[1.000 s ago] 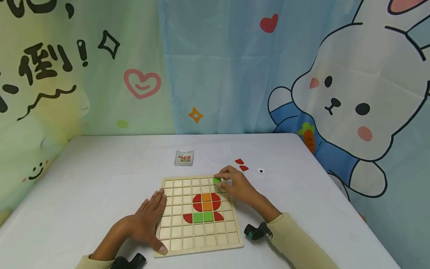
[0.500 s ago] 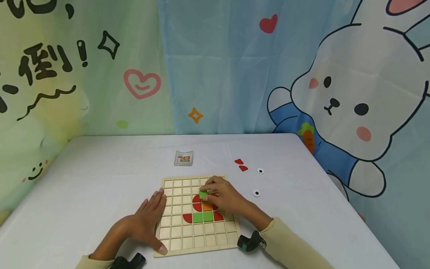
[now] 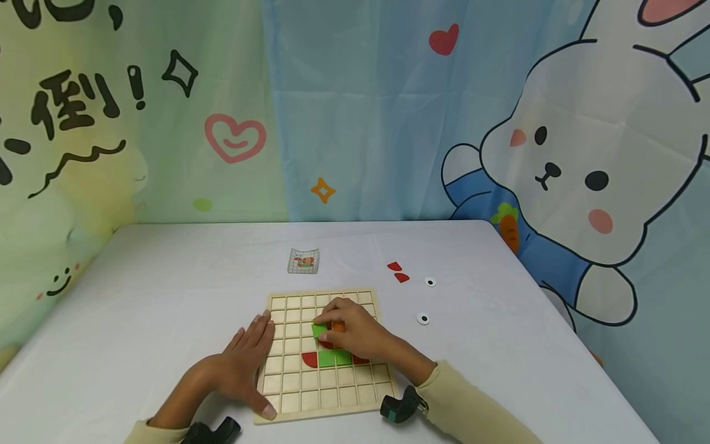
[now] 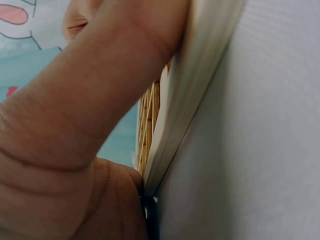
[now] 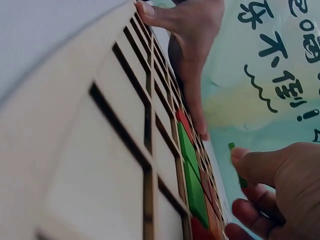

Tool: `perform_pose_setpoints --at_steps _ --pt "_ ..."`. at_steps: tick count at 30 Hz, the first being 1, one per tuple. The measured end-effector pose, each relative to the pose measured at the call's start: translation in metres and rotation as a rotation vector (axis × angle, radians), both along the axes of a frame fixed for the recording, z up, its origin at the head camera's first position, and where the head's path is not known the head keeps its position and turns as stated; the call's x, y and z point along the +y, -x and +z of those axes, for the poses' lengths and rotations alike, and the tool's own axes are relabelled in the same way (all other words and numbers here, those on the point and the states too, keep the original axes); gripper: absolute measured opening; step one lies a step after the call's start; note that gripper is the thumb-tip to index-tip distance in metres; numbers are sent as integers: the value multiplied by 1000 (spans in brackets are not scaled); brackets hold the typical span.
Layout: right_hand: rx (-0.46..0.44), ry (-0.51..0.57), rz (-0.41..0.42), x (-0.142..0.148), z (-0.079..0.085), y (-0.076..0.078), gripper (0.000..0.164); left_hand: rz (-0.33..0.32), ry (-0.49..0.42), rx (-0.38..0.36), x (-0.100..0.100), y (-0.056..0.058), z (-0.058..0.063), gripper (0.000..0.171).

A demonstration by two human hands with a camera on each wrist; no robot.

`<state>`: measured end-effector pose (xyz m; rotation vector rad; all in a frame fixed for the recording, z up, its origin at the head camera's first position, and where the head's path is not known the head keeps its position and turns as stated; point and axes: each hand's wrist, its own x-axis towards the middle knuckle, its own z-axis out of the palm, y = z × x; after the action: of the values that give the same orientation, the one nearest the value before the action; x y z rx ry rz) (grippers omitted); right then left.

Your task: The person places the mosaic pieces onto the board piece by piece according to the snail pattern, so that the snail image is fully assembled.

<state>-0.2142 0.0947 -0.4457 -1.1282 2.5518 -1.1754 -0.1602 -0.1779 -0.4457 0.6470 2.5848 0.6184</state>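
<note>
My right hand (image 3: 355, 327) pinches a green square tile (image 3: 318, 330) between thumb and fingers, over the wooden grid board (image 3: 327, 401). In the right wrist view that green tile (image 5: 238, 165) stands clear above the board's surface. Below the hand, two green squares (image 3: 334, 358) sit in the grid with a red quarter-round tile (image 3: 309, 359) on their left. Red and orange (image 3: 339, 327) tiles lie partly hidden under my right fingers. My left hand (image 3: 238, 367) rests along the board's left edge, fingers straight and thumb at the near corner.
Two red quarter-round tiles (image 3: 402, 278) and two round eye pieces (image 3: 423, 319) lie on the white table (image 3: 471, 277) right of the board. Behind the board is a small pattern card (image 3: 303, 261). A printed cloth (image 3: 355, 123) hangs past the table's far edge.
The right hand has carried the green tile from the board's upper right corner leftward and nearer, over the red and orange tiles. The left hand has stayed in place.
</note>
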Motion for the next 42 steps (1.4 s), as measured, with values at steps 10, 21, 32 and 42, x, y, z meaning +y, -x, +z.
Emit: perform_pose_setpoints --at_steps 10,21,32,42 --pt "105 -119 35 -16 -2 -5 25 -5 -24 44 -4 4 -14 154" --pt "157 -257 15 -21 -1 -5 22 -9 -20 37 -5 3 -13 154" --pt "168 -260 44 -19 0 -5 21 -22 -53 40 -4 3 -11 152" --pt "127 -206 81 -18 1 -4 25 -21 -24 28 -2 2 -8 153"
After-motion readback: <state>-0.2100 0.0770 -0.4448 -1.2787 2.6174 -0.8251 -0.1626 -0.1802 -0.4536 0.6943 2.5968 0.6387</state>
